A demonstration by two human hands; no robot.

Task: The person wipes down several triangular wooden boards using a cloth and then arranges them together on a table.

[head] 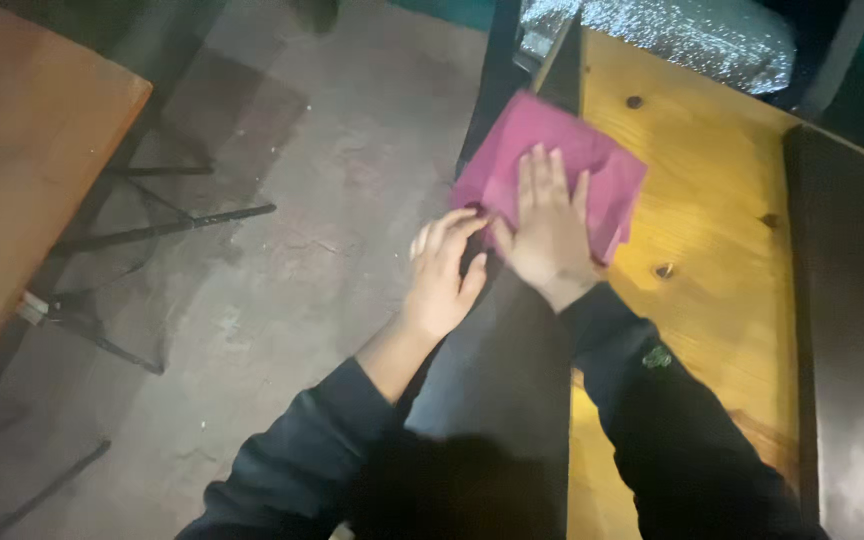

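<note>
Head view, right hand (549, 225) flat with fingers spread on pink square cloth (552, 165), cloth hanging over edge of yellow wooden table (712, 260), left hand (444, 275) beside cloth's corner, open, holding nothing

No packages, signs or screens show anywhere in the frame. The only thing like a label is a small green emblem (657, 357) on a dark sleeve (672, 420), lower right of centre.

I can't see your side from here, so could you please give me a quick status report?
Right hand flat on pink cloth on yellow wooden table. Left hand at table edge beside cloth. Nothing in the way.
</note>
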